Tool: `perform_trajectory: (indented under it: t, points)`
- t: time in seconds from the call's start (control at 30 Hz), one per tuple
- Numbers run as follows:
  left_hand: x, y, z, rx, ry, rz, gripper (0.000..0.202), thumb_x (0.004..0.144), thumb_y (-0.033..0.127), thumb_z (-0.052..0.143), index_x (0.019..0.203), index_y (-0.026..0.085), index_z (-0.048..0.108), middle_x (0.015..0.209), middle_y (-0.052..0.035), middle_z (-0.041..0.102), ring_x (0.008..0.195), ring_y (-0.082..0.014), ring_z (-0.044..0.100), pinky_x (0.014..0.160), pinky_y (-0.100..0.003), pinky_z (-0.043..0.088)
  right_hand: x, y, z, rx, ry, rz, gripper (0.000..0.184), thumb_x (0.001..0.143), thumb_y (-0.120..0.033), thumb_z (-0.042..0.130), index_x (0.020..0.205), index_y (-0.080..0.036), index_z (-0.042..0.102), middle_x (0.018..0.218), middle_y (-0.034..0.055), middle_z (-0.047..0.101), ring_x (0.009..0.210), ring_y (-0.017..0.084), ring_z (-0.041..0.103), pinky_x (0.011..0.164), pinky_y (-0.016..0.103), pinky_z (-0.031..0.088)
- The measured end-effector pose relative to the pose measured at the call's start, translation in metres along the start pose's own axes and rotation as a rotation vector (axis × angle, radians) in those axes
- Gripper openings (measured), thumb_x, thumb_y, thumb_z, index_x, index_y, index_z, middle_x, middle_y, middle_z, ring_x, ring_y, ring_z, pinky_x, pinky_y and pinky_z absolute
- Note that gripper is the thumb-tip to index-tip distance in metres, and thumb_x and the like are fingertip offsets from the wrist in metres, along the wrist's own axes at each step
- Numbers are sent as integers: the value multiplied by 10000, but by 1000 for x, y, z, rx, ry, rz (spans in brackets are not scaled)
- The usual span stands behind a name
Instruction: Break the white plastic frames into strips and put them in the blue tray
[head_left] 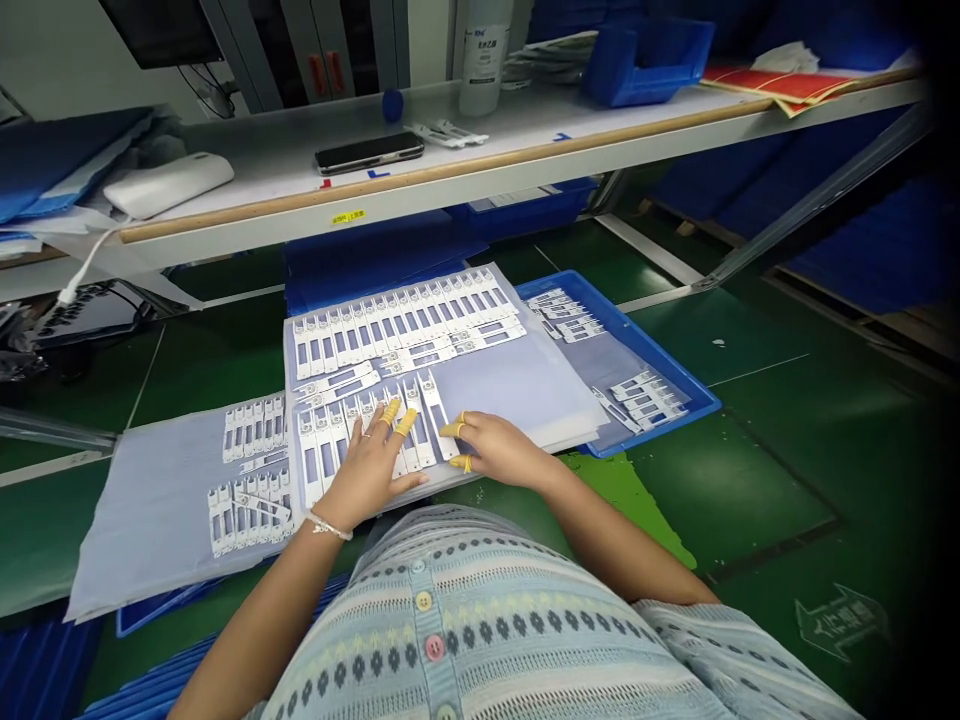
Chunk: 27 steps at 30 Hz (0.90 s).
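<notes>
White slotted plastic parts (401,318) lie side by side in a long row across the far half of a sheet-covered stack (517,390). Several more lie crosswise in the middle, and a second row (319,450) runs along the near edge. My left hand (369,468) rests with spread fingers over the near row, yellow covers on some fingertips. At that row's right end, my right hand (491,448), also with yellow finger covers, has its thumb and fingers at the edge of a slightly tilted white plastic part (437,412).
A blue tray (660,370) with more white parts stands on the right. Another sheet (157,500) with parts lies at left. Beyond is a bench (270,200) holding a phone (369,153), a bottle (484,60), a white device (169,185) and a blue bin (649,65).
</notes>
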<state>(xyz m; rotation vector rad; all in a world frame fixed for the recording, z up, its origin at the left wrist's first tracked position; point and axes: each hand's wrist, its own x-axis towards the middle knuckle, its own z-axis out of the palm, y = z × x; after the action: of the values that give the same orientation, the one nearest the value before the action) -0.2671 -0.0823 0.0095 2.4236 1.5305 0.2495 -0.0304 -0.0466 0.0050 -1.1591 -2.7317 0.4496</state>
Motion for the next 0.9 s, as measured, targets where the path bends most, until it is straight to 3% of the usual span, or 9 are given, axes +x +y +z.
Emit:
perform_trajectory:
  t: [0.2, 0.5, 0.7, 0.9]
  points:
    - [1, 10, 20, 127, 37, -32, 719, 812, 419, 648, 1418, 135, 383, 1486, -241, 354, 1429, -393, 179, 1095, -694, 139, 1, -4, 2, -17, -85, 83, 322, 836, -263, 663, 1129, -133, 634, 977, 104, 603, 877, 230, 576, 724, 313, 434]
    - [4, 22, 23, 195, 79, -13, 469, 870, 399, 568, 1283, 179, 544, 1421, -167, 481, 1381, -351, 336, 1092, -706, 144, 3, -6, 1, -53, -114, 46, 328, 861, -288, 642, 1130, -100, 635, 1013, 124, 585, 903, 243, 568, 759, 335, 438]
    - [3, 16, 24, 174, 90, -6, 409, 853, 394, 604, 1195, 170, 607, 1354, -177, 547, 1365, -358, 363, 1084, -703, 186, 5, -10, -1, -20, -124, 40, 322, 869, -245, 624, 1153, -93, 624, 1025, 124, 582, 917, 236, 563, 773, 328, 438]
    - [-1, 8, 25, 96, 57, 31, 440, 839, 329, 640, 1245, 174, 574, 1412, -160, 492, 1351, -318, 397, 1128, -628, 191, 7, -9, 4, -6, -106, 46, 267, 858, -225, 632, 1097, -105, 642, 1020, 118, 575, 911, 226, 559, 781, 323, 439]
